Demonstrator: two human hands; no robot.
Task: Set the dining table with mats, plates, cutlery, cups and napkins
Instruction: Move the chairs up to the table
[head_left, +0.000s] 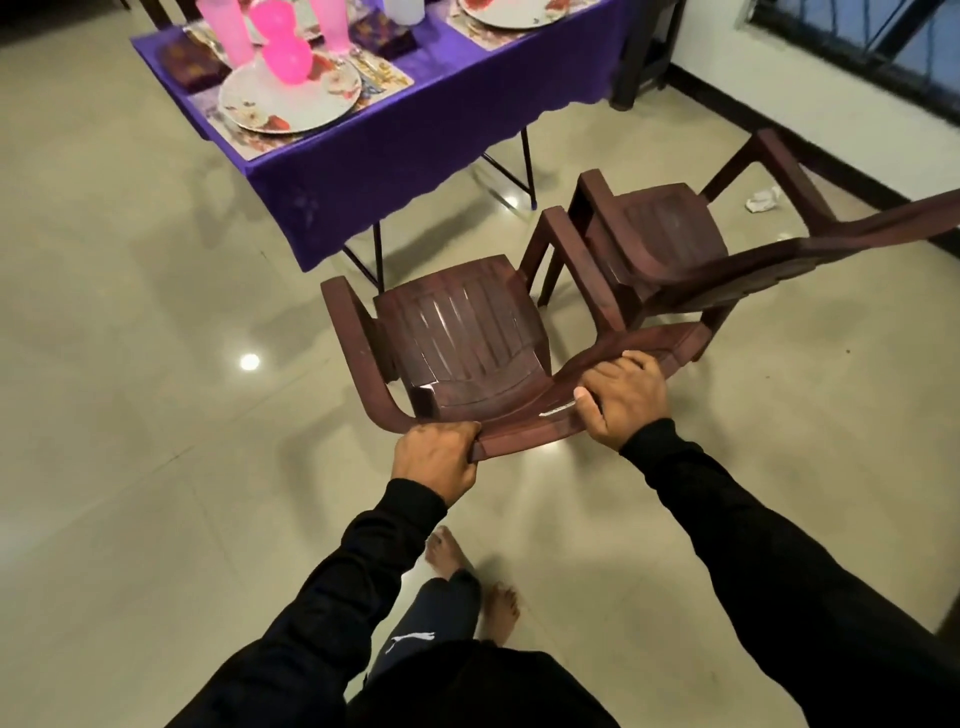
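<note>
A dark brown plastic chair (462, 332) stands on the tiled floor in front of me, facing the table. My left hand (436, 460) grips the left end of its backrest top, and my right hand (623, 402) grips the right part of that same rail. Beyond it is the dining table under a purple cloth (395, 150). On the cloth lie a floral plate (270, 104) on a mat, pink cups (283, 44), dark folded napkins (189, 65) and a second plate (514, 13) at the top edge.
A second brown chair (670, 234) stands to the right, touching or nearly touching the first one's armrest. A crumpled white scrap (762, 200) lies on the floor near the dark skirting. My bare feet (470, 582) are below the chair.
</note>
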